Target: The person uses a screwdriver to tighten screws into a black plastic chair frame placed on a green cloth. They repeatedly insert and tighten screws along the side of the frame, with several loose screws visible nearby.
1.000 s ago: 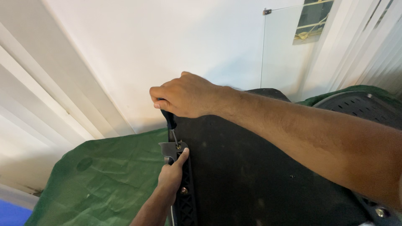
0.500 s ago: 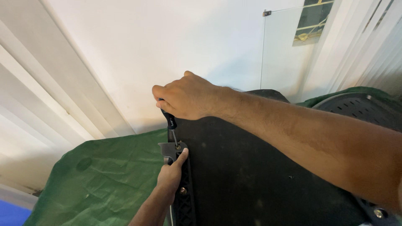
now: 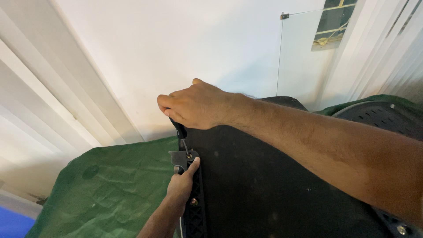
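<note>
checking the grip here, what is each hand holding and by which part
The right hand grips a screwdriver by its black handle. The left hand pinches a small grey metal bracket at the black panel's edge.

white wall [image 3: 185, 48] close behind, green tarp [image 3: 110, 194] open leftward

You stood in what looked like a room of a home. Beyond your hands rose a plain white wall [image 3: 145, 48], pale vertical blinds [image 3: 35, 128] to their left, and a green sheet [image 3: 110, 189] below.
</note>
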